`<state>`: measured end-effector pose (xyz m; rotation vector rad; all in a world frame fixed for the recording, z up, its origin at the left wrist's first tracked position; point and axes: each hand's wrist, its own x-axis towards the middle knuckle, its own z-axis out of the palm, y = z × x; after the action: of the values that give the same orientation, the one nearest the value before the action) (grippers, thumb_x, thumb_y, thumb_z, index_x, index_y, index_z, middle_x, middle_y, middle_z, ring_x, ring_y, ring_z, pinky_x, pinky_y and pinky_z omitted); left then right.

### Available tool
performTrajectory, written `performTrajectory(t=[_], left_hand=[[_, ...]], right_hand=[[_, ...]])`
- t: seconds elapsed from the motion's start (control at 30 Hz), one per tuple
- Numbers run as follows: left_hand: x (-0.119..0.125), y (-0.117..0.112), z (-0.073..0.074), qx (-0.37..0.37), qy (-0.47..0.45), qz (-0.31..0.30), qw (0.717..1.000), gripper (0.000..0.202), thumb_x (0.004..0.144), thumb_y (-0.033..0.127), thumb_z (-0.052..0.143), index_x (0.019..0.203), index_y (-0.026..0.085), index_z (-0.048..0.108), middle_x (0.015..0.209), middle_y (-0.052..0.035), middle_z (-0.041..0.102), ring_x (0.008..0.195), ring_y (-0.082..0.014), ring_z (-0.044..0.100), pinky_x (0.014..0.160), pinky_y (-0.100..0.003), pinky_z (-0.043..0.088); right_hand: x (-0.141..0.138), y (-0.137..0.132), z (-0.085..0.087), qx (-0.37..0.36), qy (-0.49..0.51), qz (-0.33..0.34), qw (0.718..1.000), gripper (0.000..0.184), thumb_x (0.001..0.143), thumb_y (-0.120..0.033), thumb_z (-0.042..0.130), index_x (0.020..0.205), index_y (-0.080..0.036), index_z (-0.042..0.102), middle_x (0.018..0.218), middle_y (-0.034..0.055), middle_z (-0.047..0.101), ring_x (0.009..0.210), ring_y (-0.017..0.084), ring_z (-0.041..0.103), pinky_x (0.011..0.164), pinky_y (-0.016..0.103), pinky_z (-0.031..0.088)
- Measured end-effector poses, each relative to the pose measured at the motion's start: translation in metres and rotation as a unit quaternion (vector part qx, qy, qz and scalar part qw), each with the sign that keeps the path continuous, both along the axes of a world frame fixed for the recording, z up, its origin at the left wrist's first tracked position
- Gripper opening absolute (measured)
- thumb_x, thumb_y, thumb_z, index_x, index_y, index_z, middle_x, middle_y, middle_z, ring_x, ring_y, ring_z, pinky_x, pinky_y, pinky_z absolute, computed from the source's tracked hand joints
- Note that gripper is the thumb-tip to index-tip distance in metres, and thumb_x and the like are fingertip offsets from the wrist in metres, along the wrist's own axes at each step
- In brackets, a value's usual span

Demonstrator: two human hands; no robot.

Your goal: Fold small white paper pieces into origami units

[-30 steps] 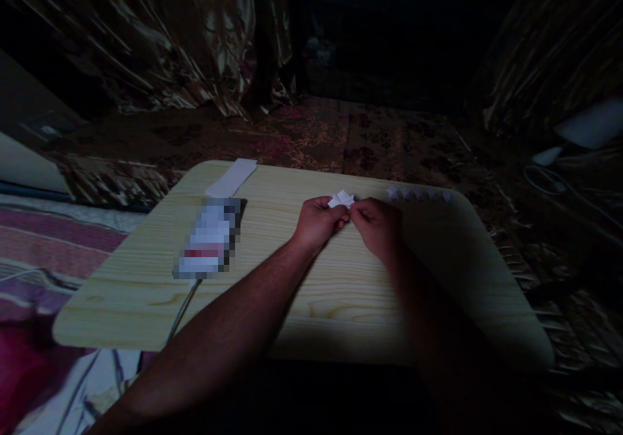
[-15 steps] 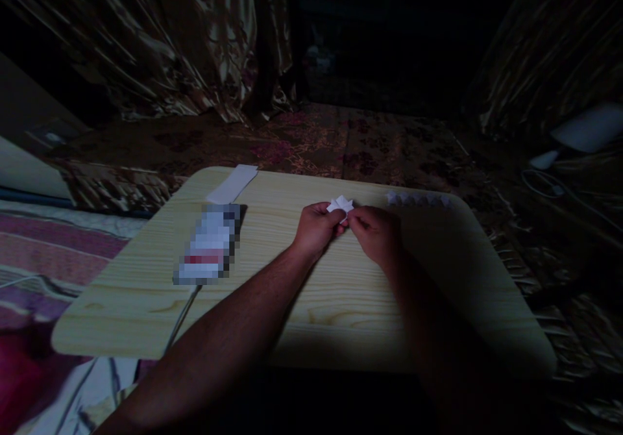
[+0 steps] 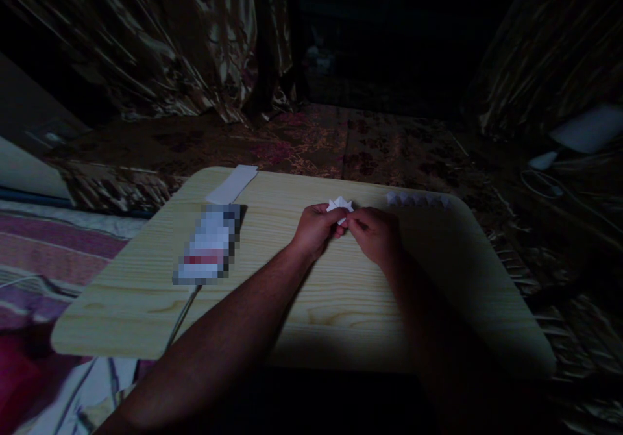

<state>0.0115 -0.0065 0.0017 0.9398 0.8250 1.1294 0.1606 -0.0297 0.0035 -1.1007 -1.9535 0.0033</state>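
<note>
A small white folded-paper star (image 3: 340,202) with several points is held above the wooden table (image 3: 341,292). My left hand (image 3: 314,228) pinches it, with the thumb lying over its front. My right hand (image 3: 376,232) is closed at the star's lower right, its thumb and forefinger pinching at that edge. The star's lower part is partly covered by my fingers. Along the far right edge of the table stands a row of several small white folded-paper pieces (image 3: 417,200).
White paper strips (image 3: 233,184) lie at the table's far left corner. Nearer stands a pixelated device (image 3: 207,243) with a cable (image 3: 182,318) running off the front edge. A white lamp-like object (image 3: 586,128) is at the right; patterned curtains (image 3: 219,32) hang behind.
The paper star has turned slightly between my fingers. Both hands stay in nearly the same place, and the things on the table have not moved.
</note>
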Motion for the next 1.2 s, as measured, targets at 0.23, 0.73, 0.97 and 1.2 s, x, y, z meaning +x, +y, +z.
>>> performTrajectory(t=[0.23,0.73,0.97,1.2], left_hand=[[-0.003,0.000,0.004,-0.032,-0.017,0.009,0.999,0.021,0.065,0.027,0.075,0.073,0.010,0.066,0.062,-0.0033,0.065,0.048,-0.0084,0.055,0.045,-0.020,0.041],[0.001,-0.002,0.004,0.020,-0.028,0.042,0.999,0.025,0.062,0.026,0.079,0.076,0.012,0.064,0.066,-0.0006,0.065,0.054,-0.0074,0.054,0.056,-0.022,0.042],[0.000,-0.003,0.002,0.025,-0.008,0.002,1.000,0.020,0.064,0.022,0.075,0.078,0.011,0.067,0.067,-0.0027,0.065,0.054,-0.0084,0.054,0.053,-0.022,0.041],[0.000,-0.002,-0.001,0.045,0.019,0.005,0.999,0.020,0.066,0.026,0.075,0.078,0.011,0.069,0.067,-0.0029,0.066,0.054,-0.0092,0.055,0.053,-0.023,0.041]], right_hand=[[-0.009,-0.001,0.000,-0.104,0.204,-0.007,0.973,0.009,0.080,-0.030,0.063,0.084,-0.022,0.066,0.076,0.0018,0.073,0.070,0.016,0.069,0.066,0.026,0.055],[-0.010,0.000,0.016,-0.375,0.367,0.013,0.851,0.020,0.071,-0.036,0.066,0.076,-0.017,0.064,0.062,-0.0008,0.065,0.053,0.013,0.061,0.052,0.024,0.053],[-0.009,0.003,0.009,-0.337,0.344,0.001,0.877,0.014,0.072,-0.031,0.063,0.075,-0.017,0.062,0.059,-0.0025,0.064,0.050,0.012,0.061,0.049,0.023,0.051],[-0.009,0.005,0.009,-0.329,0.341,-0.022,0.880,0.016,0.071,-0.033,0.063,0.076,-0.017,0.062,0.060,-0.0004,0.067,0.052,0.015,0.064,0.049,0.024,0.052]])
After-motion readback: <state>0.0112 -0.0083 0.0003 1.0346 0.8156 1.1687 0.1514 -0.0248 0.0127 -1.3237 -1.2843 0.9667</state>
